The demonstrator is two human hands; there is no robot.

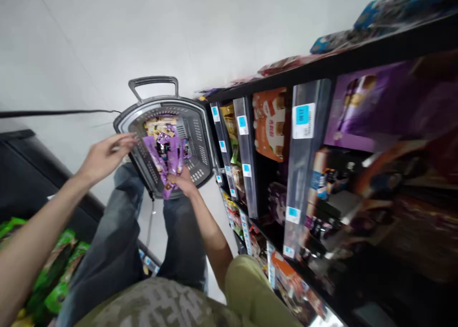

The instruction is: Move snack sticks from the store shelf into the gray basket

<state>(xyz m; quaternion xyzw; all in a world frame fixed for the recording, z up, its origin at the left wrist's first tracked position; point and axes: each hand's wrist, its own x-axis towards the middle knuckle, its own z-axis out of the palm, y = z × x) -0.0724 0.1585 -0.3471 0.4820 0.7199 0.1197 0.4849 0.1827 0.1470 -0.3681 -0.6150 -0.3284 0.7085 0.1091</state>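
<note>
Your right hand [182, 180] grasps the near ends of purple packets [173, 150] in or just above the basket [203, 141]; your left hand [107, 156], near its rim, appears released. Expect light, slippery wrappers, probably crushable; hold by the ends.

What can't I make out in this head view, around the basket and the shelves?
All in the head view:
- Right hand: some fingers hidden by the purple packets it holds.
- Left hand: fingertips blurred.
- Basket: much of its floor covered by packets, so no sure count.
- Small price labels: too small and blurred to read.
- Green packets: partly hidden by the left forearm.
</note>
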